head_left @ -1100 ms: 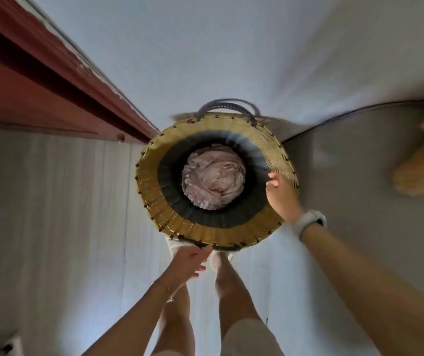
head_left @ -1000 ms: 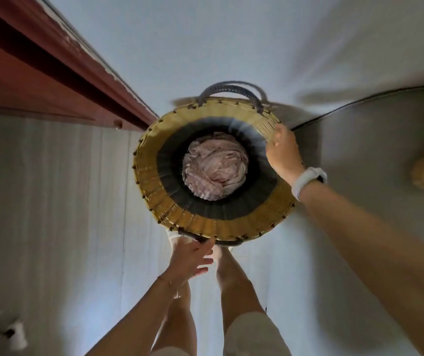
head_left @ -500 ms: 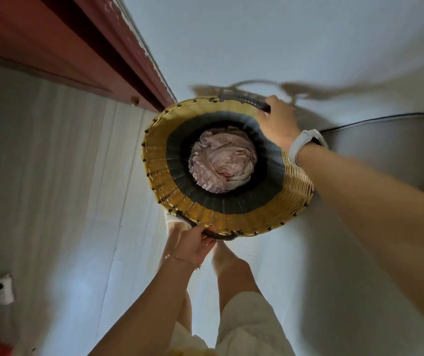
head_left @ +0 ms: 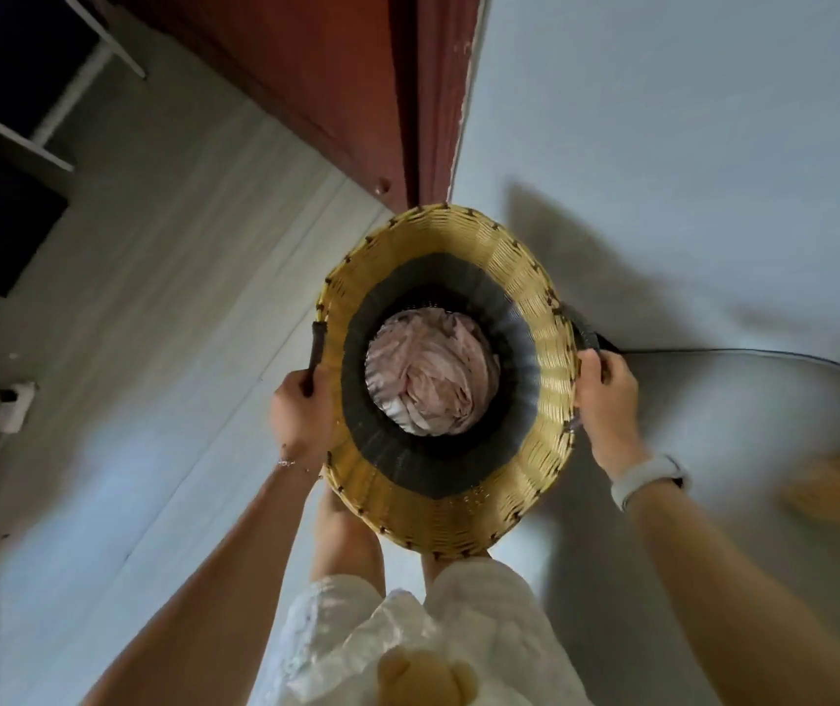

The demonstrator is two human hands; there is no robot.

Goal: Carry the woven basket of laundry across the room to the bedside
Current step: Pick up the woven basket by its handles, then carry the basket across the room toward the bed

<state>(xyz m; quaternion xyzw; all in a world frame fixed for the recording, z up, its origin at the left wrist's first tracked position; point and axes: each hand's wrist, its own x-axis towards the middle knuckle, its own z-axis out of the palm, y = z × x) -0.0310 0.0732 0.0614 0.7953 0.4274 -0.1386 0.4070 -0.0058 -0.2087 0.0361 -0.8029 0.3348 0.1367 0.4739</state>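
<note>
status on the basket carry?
Done: left hand and right hand each grip a dark handle of the basket, laundry inside. In hand: holding it at the legs. Left: the carry; no bedside in view.

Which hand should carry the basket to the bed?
Neither alone, probably: left hand and right hand each grip a dark handle on opposite sides of the basket, so both share it.

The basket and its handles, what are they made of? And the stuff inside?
The basket looks like woven cane or plastic strips, glossy yellow with a dark band; the ribbed weave shows. The handles seem wrapped in dark cord. The laundry is soft, crumpled pinkish cloth.
</note>
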